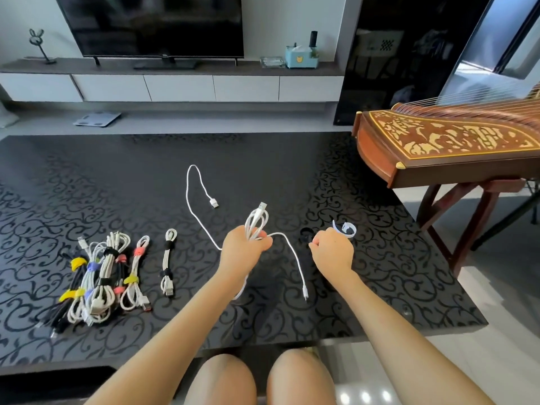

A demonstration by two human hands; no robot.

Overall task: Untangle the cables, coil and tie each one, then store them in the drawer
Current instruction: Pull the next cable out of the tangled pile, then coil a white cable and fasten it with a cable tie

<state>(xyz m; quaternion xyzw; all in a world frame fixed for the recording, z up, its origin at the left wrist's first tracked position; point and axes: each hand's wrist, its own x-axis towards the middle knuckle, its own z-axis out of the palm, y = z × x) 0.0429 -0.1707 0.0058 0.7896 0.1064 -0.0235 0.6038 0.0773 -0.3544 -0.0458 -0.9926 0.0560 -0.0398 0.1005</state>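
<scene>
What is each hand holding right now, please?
Left hand: grips the coiled white charging cable.
Right hand: fingers curled; what it holds, if anything, cannot be told.

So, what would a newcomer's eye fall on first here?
The left hand gripping a half-coiled white cable over the middle of the black table draws the eye first. Then the pile of tied cables on the left, and the ornate wooden zither at the far right.

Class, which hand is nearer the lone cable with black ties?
Left. The left hand, gripping a white cable, is right of the tied cable; the right hand lies farther right.
</scene>
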